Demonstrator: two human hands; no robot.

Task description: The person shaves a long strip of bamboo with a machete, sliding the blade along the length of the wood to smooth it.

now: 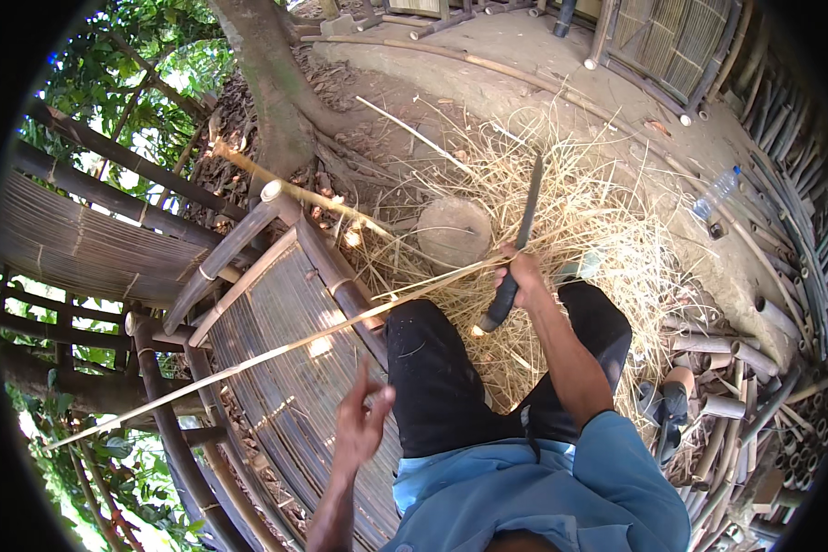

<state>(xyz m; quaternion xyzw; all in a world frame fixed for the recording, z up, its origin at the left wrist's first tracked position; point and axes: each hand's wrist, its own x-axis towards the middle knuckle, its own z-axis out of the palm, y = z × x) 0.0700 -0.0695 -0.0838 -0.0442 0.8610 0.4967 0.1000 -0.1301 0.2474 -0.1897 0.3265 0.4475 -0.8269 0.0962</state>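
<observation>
My right hand (522,276) grips the dark handle of a long knife (524,221), its blade pointing up and away over a heap of pale bamboo shavings (584,221). A long thin bamboo strip (276,352) runs from near the knife hand down to the left, across my dark-trousered knees. My left hand (361,423) hovers over my left thigh with fingers spread, holding nothing, a little below the strip.
A bamboo bench with a slatted seat (285,368) stands at my left. A round wooden block (454,230) sits ahead of my knees. A tree trunk (271,83) rises behind. Cut bamboo tubes (736,377) and a plastic bottle (716,193) lie at the right.
</observation>
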